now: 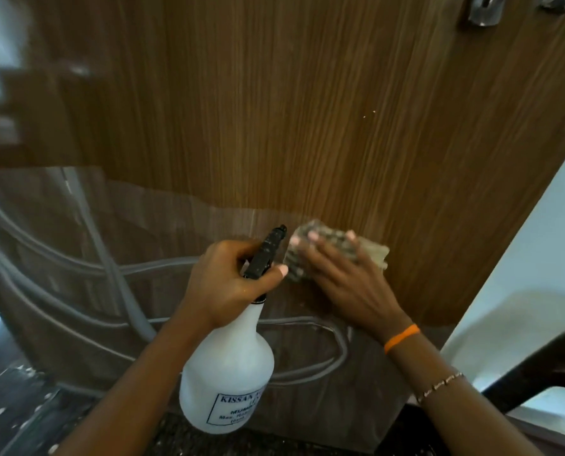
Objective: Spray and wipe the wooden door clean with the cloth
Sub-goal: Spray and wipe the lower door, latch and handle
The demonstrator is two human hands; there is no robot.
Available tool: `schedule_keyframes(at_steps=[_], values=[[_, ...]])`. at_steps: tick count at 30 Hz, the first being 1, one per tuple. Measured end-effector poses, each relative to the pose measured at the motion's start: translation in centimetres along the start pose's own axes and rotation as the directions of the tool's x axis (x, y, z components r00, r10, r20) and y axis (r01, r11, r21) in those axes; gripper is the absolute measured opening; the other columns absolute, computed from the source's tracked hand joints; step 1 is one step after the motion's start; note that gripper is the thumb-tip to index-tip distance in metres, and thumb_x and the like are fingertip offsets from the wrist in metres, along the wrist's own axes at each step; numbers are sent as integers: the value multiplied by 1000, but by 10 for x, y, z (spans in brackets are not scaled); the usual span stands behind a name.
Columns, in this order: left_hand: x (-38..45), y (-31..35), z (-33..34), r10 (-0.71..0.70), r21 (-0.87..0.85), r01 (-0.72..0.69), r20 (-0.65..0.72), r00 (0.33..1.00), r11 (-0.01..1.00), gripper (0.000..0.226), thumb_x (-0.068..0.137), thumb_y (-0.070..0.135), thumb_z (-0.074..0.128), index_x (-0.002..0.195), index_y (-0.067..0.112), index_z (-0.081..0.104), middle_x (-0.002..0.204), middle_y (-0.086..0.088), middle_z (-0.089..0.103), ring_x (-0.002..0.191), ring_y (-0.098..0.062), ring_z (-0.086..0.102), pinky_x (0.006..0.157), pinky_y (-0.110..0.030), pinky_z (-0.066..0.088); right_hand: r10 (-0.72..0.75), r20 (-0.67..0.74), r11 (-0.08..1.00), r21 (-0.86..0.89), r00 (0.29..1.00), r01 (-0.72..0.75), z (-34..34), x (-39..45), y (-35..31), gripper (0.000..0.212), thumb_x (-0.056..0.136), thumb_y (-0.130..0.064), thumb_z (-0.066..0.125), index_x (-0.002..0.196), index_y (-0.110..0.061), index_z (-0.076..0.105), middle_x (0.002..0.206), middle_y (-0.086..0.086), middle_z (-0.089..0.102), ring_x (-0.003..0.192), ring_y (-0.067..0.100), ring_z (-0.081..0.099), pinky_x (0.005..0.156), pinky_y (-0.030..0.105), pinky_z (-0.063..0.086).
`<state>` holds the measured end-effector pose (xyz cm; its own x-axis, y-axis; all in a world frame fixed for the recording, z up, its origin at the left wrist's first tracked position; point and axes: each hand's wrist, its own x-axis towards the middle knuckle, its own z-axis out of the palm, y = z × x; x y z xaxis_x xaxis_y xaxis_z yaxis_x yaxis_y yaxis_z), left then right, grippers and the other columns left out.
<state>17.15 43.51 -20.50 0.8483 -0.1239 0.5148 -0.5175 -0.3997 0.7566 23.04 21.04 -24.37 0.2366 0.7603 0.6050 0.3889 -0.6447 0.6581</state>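
Door (pixel 307 126) panel of brown wood grain fills most of the head view, with vertical streaks running down it and a glossy lower section carrying pale curved line patterns. Pressed flat against it is the cloth (pixel 337 250), a folded, mottled grey and tan pad that sits just above the boundary where the plain grain meets the glossy part. The right hand (pixel 340 274) lies on top of the cloth with its fingers straight and spread, palm toward the wood, pushing the pad onto the surface; the cloth sticks out beyond the fingertips and to the right of them. An orange band (pixel 402 338) circles that wrist, and a thin beaded bracelet (pixel 440 386) sits further down the forearm.

Just to the left of the cloth, the left hand (pixel 231 284) is wrapped around the neck of the spray bottle (pixel 228 370), fingers curled round it and the thumb lying across the black trigger head (pixel 268 251). The nozzle points up toward the door, its tip close beside the cloth's left edge. The white bottle body hangs below the hand, with a blue printed label near its base.

Right of the right forearm, a dark chair (pixel 537 373) stands against a pale wall. Metal hardware (pixel 485 8) shows at the door's upper right corner.
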Motion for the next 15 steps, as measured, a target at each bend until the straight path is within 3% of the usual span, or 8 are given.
schedule_keyframes(at_steps=[4,7,9,12,15], values=[[-4,10,-12,-6,37,6,-1,1000,999,55,67,59,59,67,5,66,61,-16,63,60,-35,60,61,-56,50,256,-243,965,2,936,-263,-20,61,34,51,95,-5,51,143,-10,39,148,6,31,137,25,31,117,48,13],[-2,18,-26,3,46,-2,-30,1000,999,57,66,61,57,64,5,66,60,-15,63,59,-33,60,61,-55,50,311,-316,947,17,896,-322,-21,73,40,50,92,-7,60,140,-12,48,144,6,35,135,25,35,115,46,24],[-5,17,-31,35,109,-26,-85,996,994,50,67,64,54,59,14,62,54,-1,61,52,-21,57,53,-43,50,287,-324,956,44,901,-289,-17,71,32,49,92,-7,60,140,-13,49,144,6,36,135,25,37,114,43,27],[-14,7,-31,120,252,-96,-83,989,963,41,72,64,52,52,28,48,49,14,52,47,-10,50,44,-15,31,254,-272,967,79,928,-242,-6,58,8,48,95,-12,56,142,-12,46,148,8,35,138,25,35,114,43,28],[-25,-10,-35,144,309,-131,-18,989,942,39,75,62,53,52,35,39,56,21,54,49,-4,49,46,-12,34,96,-88,992,95,992,-87,11,31,-26,59,92,-11,57,147,-12,35,152,8,29,141,27,29,117,44,16]])
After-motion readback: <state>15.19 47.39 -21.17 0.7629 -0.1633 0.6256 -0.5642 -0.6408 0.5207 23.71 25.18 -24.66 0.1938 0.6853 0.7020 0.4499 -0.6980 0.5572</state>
